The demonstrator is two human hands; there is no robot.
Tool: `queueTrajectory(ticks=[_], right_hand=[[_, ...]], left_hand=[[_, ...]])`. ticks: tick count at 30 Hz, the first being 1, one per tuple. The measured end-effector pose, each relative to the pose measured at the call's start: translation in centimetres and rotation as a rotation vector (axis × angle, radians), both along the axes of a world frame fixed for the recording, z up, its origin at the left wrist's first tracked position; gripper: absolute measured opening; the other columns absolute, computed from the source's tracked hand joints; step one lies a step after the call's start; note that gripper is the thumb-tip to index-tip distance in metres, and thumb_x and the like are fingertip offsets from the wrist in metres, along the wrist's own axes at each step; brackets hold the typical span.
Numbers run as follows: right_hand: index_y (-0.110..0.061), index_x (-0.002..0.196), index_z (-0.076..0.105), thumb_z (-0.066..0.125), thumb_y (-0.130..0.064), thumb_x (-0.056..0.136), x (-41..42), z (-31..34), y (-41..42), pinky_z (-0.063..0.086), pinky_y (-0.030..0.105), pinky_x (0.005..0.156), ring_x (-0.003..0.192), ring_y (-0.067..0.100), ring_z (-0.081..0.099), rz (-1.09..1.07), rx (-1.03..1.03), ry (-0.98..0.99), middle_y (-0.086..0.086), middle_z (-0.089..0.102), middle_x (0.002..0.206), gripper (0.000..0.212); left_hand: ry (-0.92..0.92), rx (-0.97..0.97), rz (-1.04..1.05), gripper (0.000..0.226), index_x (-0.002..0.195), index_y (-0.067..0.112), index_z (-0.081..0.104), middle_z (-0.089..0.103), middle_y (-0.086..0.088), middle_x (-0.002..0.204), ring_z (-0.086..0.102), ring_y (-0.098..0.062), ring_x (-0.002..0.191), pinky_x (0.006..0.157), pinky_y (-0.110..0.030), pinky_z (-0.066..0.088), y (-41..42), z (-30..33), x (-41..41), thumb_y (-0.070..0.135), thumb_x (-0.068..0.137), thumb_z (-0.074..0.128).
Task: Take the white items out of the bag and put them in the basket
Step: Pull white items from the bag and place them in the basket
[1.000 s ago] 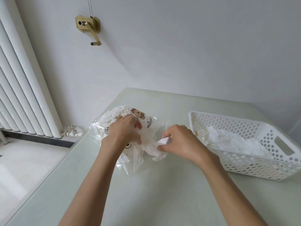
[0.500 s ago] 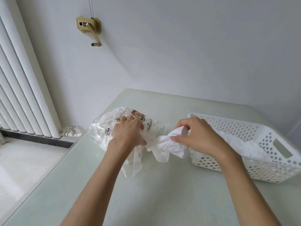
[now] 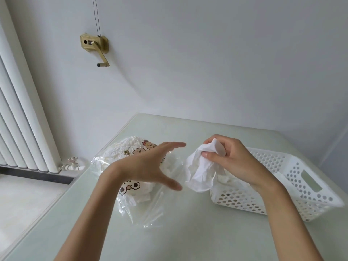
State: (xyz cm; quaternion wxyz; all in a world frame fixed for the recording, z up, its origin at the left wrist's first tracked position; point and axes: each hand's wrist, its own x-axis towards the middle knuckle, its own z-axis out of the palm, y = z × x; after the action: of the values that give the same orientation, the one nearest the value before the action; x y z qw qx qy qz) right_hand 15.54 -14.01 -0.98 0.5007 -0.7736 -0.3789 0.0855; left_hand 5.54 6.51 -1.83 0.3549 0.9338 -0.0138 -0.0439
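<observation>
A pale green table (image 3: 188, 232) stands against a white wall. The right hand (image 3: 231, 162) pinches a crumpled white item (image 3: 199, 172), which hangs at the basket's (image 3: 310, 202) near-left corner, just short of its rim. The basket lies to the right of that hand (so the drop probably needs only a short rightward carry). The left hand (image 3: 150, 166) hovers flat-fingered and empty over the bag (image 3: 135, 185), where more white items remain.

Home rm: wall radiator (image 3: 20, 117), clothesline crank (image 3: 95, 44), glass-top table (image 3: 188, 232).
</observation>
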Motion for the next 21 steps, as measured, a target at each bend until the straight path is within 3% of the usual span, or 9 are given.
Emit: queueTrajectory(ticks=[3,5,8,10,12,14,17,19,21], right_hand=[[-0.012,0.087,0.068,0.066,-0.007,0.086,0.6,-0.1,-1.4,0.044,0.013,0.06,0.07,0.004,0.06,-0.006,0.038,0.018,-0.006,0.065,0.078,0.005],[-0.009,0.089,0.068,0.068,-0.005,0.085,1.4,0.1,-2.6,0.045,0.015,0.061,0.07,0.006,0.061,-0.05,0.097,0.059,-0.002,0.065,0.078,0.005],[-0.008,0.094,0.068,0.07,-0.004,0.082,2.9,0.5,-4.5,0.05,0.023,0.064,0.076,0.012,0.064,-0.119,0.16,0.102,0.003,0.068,0.084,0.012],[-0.012,0.103,0.066,0.072,-0.006,0.082,4.2,0.5,-5.7,0.054,0.024,0.066,0.08,0.014,0.068,-0.205,0.206,0.125,0.004,0.071,0.092,0.023],[-0.019,0.117,0.06,0.073,-0.02,0.083,5.6,0.3,-6.5,0.054,0.023,0.07,0.087,0.012,0.068,-0.3,0.251,0.19,-0.001,0.072,0.101,0.037],[-0.025,0.124,0.053,0.07,-0.051,0.078,7.2,0.2,-7.6,0.05,0.028,0.086,0.099,0.012,0.065,-0.38,0.195,0.289,-0.01,0.068,0.106,0.055],[-0.015,0.095,0.054,0.058,-0.08,0.066,7.9,0.1,-8.7,0.044,0.045,0.103,0.076,0.03,0.05,-0.277,0.025,0.32,0.002,0.044,0.075,0.071],[-0.01,0.08,0.055,0.057,-0.074,0.074,7.6,-0.2,-8.8,0.048,0.037,0.098,0.07,0.02,0.046,-0.249,-0.051,0.295,0.004,0.04,0.07,0.064],[-0.01,0.08,0.067,0.065,-0.056,0.08,7.6,-0.7,-9.0,0.052,0.03,0.085,0.07,0.015,0.062,-0.309,-0.049,0.263,0.004,0.06,0.068,0.046]], left_hand=[[-0.078,-0.121,-0.072,0.078,0.143,0.039,0.033,0.039,0.029,0.135,0.036,0.015,0.123,0.106,-0.013,0.031,-2.8,1.1,1.6,0.04,0.077,0.075],[-0.075,-0.147,-0.118,0.056,0.133,0.028,0.048,0.054,0.025,0.125,0.048,0.017,0.113,0.102,-0.007,0.035,-4.5,1.4,3.2,0.033,0.083,0.073],[-0.094,-0.167,-0.055,0.027,0.109,0.024,0.063,0.07,0.007,0.106,0.065,-0.004,0.099,0.094,-0.023,0.05,-7.0,1.0,6.3,0.035,0.086,0.069],[-0.157,-0.201,0.032,0.023,0.093,0.017,0.068,0.072,0.0,0.092,0.067,-0.013,0.084,0.086,-0.034,0.052,-8.6,0.4,8.6,0.039,0.088,0.065],[-0.238,-0.304,0.113,0.031,0.088,0.005,0.068,0.07,-0.008,0.082,0.063,-0.018,0.074,0.08,-0.04,0.054,-9.7,0.1,10.5,0.036,0.09,0.063],[-0.296,-0.44,0.144,0.028,0.091,0.003,0.068,0.073,-0.01,0.084,0.068,-0.021,0.077,0.083,-0.041,0.056,-11.3,0.1,12.3,0.031,0.092,0.062],[-0.339,-0.619,0.181,0.019,0.098,0.009,0.069,0.075,-0.005,0.084,0.072,-0.017,0.081,0.079,-0.033,0.059,-13.0,-0.6,13.5,0.026,0.094,0.06],[-0.339,-0.661,0.175,0.015,0.098,0.01,0.068,0.074,-0.002,0.077,0.072,-0.013,0.074,0.071,-0.026,0.059,-13.5,-1.5,13.8,0.021,0.095,0.058],[-0.333,-0.713,0.171,0.013,0.095,0.011,0.068,0.073,-0.001,0.073,0.07,-0.011,0.069,0.066,-0.022,0.057,-13.4,-2.0,13.9,0.017,0.096,0.057]])
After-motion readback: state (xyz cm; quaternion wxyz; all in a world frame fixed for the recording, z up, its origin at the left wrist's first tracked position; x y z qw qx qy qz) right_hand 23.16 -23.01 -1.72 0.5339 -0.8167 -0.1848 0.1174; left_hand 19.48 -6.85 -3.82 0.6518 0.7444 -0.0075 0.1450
